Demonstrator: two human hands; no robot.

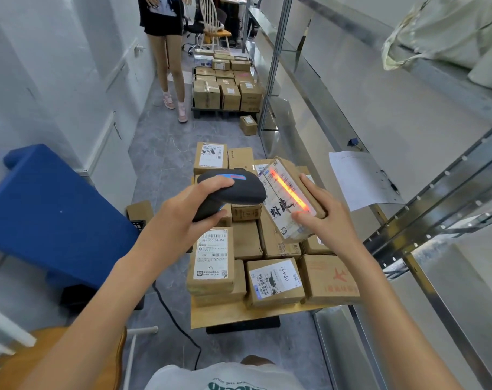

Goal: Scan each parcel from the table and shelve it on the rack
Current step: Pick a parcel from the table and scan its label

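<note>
My left hand [191, 204] grips a black barcode scanner [233, 190] with blue trim, aimed to the right. My right hand [323, 212] holds a small cardboard parcel [288, 198] tilted up, label facing the scanner. A bright orange-red scan line runs across that label's barcode. Below both hands a low wooden table [239, 315] carries several brown labelled parcels [213, 257]. The metal rack [436, 192] stands along the right side, with grey shelves at several heights.
A sheet of paper [357, 178] lies on a rack shelf. A pallet of more boxes [228, 88] sits further down the aisle, and a person [166, 52] stands beside it. A blue surface [56, 209] is at left, a wooden chair [56, 358] at lower left.
</note>
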